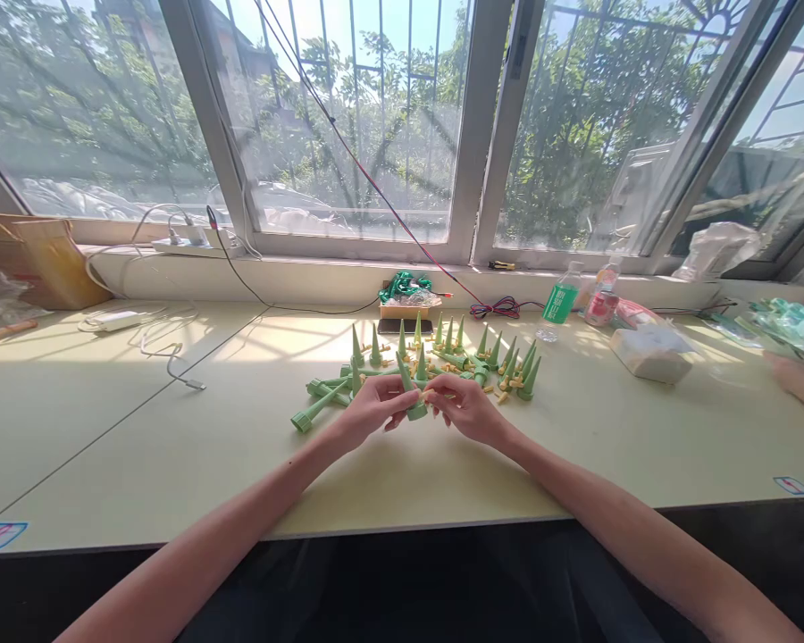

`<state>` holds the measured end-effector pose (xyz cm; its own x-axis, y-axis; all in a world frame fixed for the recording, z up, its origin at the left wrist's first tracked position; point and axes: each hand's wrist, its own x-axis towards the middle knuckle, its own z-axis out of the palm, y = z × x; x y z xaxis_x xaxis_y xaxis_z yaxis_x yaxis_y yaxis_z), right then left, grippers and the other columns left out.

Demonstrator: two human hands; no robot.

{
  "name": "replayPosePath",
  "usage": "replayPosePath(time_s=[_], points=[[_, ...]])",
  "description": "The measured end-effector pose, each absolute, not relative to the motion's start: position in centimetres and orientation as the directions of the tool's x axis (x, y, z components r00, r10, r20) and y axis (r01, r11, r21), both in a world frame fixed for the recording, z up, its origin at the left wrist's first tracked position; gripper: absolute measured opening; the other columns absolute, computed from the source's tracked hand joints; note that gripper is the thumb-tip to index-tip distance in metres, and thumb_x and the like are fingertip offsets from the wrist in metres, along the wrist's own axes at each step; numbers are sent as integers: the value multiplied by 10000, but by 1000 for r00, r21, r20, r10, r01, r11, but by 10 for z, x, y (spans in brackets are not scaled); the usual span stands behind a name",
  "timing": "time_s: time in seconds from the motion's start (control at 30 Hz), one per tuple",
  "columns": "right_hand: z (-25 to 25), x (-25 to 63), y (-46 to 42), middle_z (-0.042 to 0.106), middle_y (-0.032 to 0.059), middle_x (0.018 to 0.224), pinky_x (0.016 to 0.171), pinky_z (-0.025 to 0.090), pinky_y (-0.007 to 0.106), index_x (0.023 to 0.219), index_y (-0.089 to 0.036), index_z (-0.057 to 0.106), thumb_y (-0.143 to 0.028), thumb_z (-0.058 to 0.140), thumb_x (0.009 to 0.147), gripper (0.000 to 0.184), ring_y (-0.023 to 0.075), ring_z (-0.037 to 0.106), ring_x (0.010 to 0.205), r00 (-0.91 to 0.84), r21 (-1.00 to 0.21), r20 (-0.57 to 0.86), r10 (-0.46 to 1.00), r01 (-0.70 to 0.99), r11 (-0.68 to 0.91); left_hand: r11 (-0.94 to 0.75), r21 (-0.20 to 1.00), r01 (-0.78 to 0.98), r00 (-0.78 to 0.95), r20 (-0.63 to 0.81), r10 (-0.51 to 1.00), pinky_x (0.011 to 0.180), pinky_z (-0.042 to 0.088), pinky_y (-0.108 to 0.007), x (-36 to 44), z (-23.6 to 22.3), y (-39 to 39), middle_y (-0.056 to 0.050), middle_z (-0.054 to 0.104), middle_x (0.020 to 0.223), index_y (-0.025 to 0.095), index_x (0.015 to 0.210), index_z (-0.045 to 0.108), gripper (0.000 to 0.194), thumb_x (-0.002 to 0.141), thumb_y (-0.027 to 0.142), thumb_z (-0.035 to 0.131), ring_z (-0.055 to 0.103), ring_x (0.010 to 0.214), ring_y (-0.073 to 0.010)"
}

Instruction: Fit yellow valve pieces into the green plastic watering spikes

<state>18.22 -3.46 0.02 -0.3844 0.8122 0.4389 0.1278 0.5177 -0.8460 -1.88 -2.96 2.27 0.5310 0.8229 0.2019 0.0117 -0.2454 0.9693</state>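
My left hand (372,404) is closed around a green cone-shaped spike (416,411) with a wide ribbed base, its tip pointing up. Close beside it, my right hand (467,407) pinches a small yellow piece (423,394) against the side of that spike; fingers partly hide the joint. Behind both hands, several more green spikes (528,382) stand point up, many with small yellow pieces at their sides. To the left, another green spike (316,409) lies on its side. Loose yellow pieces (502,398) are scattered among them.
Behind the spikes lie a dark phone (406,327) and a small box (402,312) of green material. A bottle (560,302), a can (601,309) and a tissue pack (653,354) stand right. Another person's hand (802,379) shows at the right edge. A white cable (172,364) lies left.
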Motion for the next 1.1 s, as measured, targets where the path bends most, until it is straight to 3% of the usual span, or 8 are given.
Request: replayPosePath(time_s=[0.23,0.37,0.5,0.67,0.87,0.97,1.1], points=[[-3,181,-34,534,-9,650,453,435,231,807,-164,604,-455,587,903,306,98,491,509,-387,-866,415,823,109,488,-302,951,62,552,220,805,407,297,-181,-18,23,-31,8,510,638,97,876,674,382,842,478,667,399,467,-53],[-5,182,-33,495,-27,595,458,400,233,762,-178,591,-460,573,904,317,92,453,470,-384,-872,387,838,143,468,-436,891,126,534,310,787,440,339,-183,-18,18,-30,-11,553,653,98,869,676,341,866,439,654,426,501,-63],[-2,182,-35,471,-36,529,439,357,226,701,-179,574,-460,567,896,341,85,419,433,-384,-872,352,854,197,448,-640,720,268,506,460,730,551,439,-216,-18,10,-28,-31,579,691,115,803,657,248,892,346,634,503,618,-108],[2,181,-37,470,-41,500,381,324,213,636,-178,541,-461,572,875,372,75,412,385,-402,-916,237,885,210,341,-810,447,380,564,582,586,542,373,-219,-19,3,-27,1,493,671,146,698,574,266,928,279,586,433,594,-102],[3,182,-36,473,-44,521,342,321,196,618,-172,535,-515,647,808,408,64,372,404,-441,-988,67,895,94,120,-883,215,418,651,607,456,568,364,-235,-22,-2,-28,-24,537,780,175,999,648,193,991,275,482,455,617,-114],[1,180,-34,451,-54,504,338,325,196,610,-173,524,-518,665,789,413,62,358,398,-421,-993,51,906,74,90,-856,246,455,621,601,503,591,398,-237,-21,-2,-27,-30,554,802,177,1004,653,187,984,271,493,486,635,-116],[-6,178,-27,484,-43,525,353,365,214,658,-173,549,-515,621,830,389,71,395,390,-300,-978,175,938,57,201,-755,468,459,480,584,654,565,464,-216,-16,0,-24,-27,595,804,180,1024,649,148,929,269,579,553,651,-117]])
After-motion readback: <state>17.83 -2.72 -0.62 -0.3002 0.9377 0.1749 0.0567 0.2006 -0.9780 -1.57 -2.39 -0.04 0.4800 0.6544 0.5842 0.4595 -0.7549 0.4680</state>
